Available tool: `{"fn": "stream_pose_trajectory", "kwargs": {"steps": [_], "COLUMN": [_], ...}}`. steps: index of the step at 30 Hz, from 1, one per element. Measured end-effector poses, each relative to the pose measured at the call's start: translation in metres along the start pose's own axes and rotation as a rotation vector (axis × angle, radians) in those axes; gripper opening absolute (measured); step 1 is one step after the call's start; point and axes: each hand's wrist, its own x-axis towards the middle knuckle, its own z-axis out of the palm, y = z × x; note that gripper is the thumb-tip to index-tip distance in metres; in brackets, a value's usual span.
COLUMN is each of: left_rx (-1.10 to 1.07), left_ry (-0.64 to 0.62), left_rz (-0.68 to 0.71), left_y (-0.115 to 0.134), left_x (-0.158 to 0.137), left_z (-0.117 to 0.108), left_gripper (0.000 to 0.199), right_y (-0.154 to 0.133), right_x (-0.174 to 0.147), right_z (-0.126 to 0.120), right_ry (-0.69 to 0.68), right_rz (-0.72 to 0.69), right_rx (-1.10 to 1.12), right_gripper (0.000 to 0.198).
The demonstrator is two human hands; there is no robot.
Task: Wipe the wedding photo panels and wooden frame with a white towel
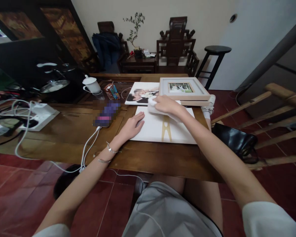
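Note:
A flat white panel (150,130) with a tan, A-shaped mark lies on the wooden table in front of me. Stretched out, my left hand (132,126) rests flat at the panel's left edge. My right hand (165,104) is closed around a white tissue (153,107), pressed over the panel's upper part. Behind it lies a photo print (143,89) with a white border. To the right of that sits a light wooden picture frame (199,87) holding a small photo, stacked on another frame-like piece.
At left on the table (138,158) are a phone (106,113) on a white cable, a lidded white cup (92,85), a small box (112,91), a pot (55,87) and a power strip (43,117). A wooden chair (261,125) with a black bag (234,141) stands right.

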Motion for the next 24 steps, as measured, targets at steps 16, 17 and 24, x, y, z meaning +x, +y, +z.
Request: {"fn": "stream_pose_trajectory", "kwargs": {"steps": [16, 17, 24], "left_rx": [0.038, 0.039, 0.030], "left_ry": [-0.024, -0.025, -0.023], "left_rz": [0.002, 0.002, 0.004], "left_y": [0.002, 0.002, 0.003], "left_x": [0.001, 0.001, 0.001], "left_z": [0.003, 0.003, 0.003], "left_gripper": [0.043, 0.043, 0.042], "right_y": [0.013, 0.007, 0.010], "right_x": [-0.197, -0.208, -0.215], "right_z": [0.024, 0.025, 0.028], "right_ry": [-0.033, -0.044, -0.015], "right_rz": [0.014, -0.004, -0.012], "right_rx": [-0.162, -0.128, -0.012], "right_gripper": [0.023, 0.024, 0.023]}}
